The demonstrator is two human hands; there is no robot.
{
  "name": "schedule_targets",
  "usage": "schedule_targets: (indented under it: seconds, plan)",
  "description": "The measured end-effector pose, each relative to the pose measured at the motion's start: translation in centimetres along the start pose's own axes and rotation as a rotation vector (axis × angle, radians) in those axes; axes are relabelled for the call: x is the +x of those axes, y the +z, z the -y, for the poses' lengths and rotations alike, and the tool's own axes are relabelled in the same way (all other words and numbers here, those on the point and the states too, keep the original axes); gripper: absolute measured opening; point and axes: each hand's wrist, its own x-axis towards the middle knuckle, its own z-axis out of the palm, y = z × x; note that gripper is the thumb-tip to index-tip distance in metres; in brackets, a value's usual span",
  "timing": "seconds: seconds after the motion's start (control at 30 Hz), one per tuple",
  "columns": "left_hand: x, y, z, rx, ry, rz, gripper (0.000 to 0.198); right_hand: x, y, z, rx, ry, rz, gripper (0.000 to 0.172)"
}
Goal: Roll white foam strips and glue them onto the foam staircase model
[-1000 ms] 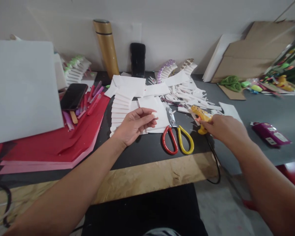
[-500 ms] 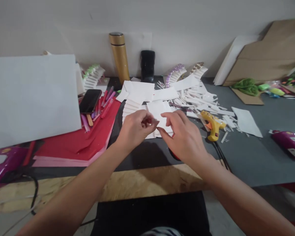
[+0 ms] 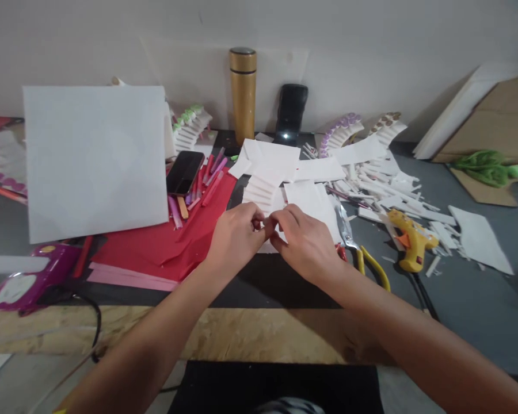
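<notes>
My left hand (image 3: 237, 233) and my right hand (image 3: 304, 238) meet fingertip to fingertip over white paper pieces at the front of the table. Both are closed in a pinch; whatever lies between the fingers is too small or hidden to make out. Just beyond them is a white ribbed piece (image 3: 259, 192) with several slats, and beside it a white sheet (image 3: 315, 201). Cutters with yellow handles (image 3: 373, 267) lie right of my right hand, partly covered by it. A yellow glue gun (image 3: 412, 238) rests farther right.
A gold flask (image 3: 243, 95) and a black device with a small light (image 3: 291, 112) stand by the wall. At left are a propped white board (image 3: 95, 167), a phone (image 3: 185, 172), red sheets (image 3: 155, 247) and a purple power strip (image 3: 38, 276). White scraps (image 3: 384, 184) lie at right.
My right hand has closed and come in to touch the left fingertips. The view has turned left, and the yellow-handled cutters now show beside my right wrist.
</notes>
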Motion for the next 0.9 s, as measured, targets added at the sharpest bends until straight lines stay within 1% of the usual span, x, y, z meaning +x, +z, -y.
schedule_targets:
  seconds: [0.1,0.2,0.23,0.3,0.33,0.37,0.4,0.47,0.53,0.6,0.7,0.8,0.9]
  plan:
    - [-0.1,-0.6,0.5,-0.045,0.021,0.015,0.012,0.6,0.6,0.0,0.112,0.023,-0.025,0.01]
    - [-0.2,-1.5,0.9,-0.163,-0.015,0.022,0.016,1.3,0.7,-0.2,0.34,0.106,-0.045,0.01]
    - [-0.1,-1.9,1.1,-0.197,-0.048,0.0,0.017,1.6,0.6,-0.3,0.444,0.148,-0.037,0.01]
    - [0.2,-2.5,1.7,-0.22,-0.114,-0.085,0.02,2.3,0.4,-0.3,0.649,0.244,0.006,0.01]
    - [0.5,-2.8,2.2,-0.198,-0.154,-0.127,0.022,2.6,0.3,-0.4,0.729,0.285,0.037,0.011]
    - [0.7,-3.0,2.6,-0.169,-0.199,-0.141,0.024,3.0,0.3,-0.3,0.783,0.312,0.066,0.011]
    - [0.9,-3.1,3.1,-0.128,-0.235,-0.128,0.025,3.3,0.4,-0.3,0.807,0.322,0.088,0.011]
    - [1.3,-3.2,4.0,-0.076,-0.299,-0.049,0.022,3.7,0.9,-0.2,0.787,0.291,0.111,0.012]
    - [1.4,-3.2,4.5,-0.145,-0.38,0.056,0.022,3.8,1.6,0.0,0.742,0.235,0.117,0.013]
    - [1.4,-3.0,4.7,-0.228,-0.428,0.121,0.023,3.7,2.2,0.2,0.725,0.2,0.124,0.013]
    - [1.2,-2.8,4.9,-0.274,-0.421,0.143,0.021,3.4,2.8,0.3,0.727,0.195,0.163,0.014]
    - [1.0,-2.7,5.1,-0.268,-0.395,0.143,0.017,3.3,2.9,0.3,0.702,0.204,0.217,0.017]
    - [1.0,-2.6,5.1,-0.265,-0.387,0.147,0.016,3.3,2.8,0.2,0.697,0.205,0.242,0.017]
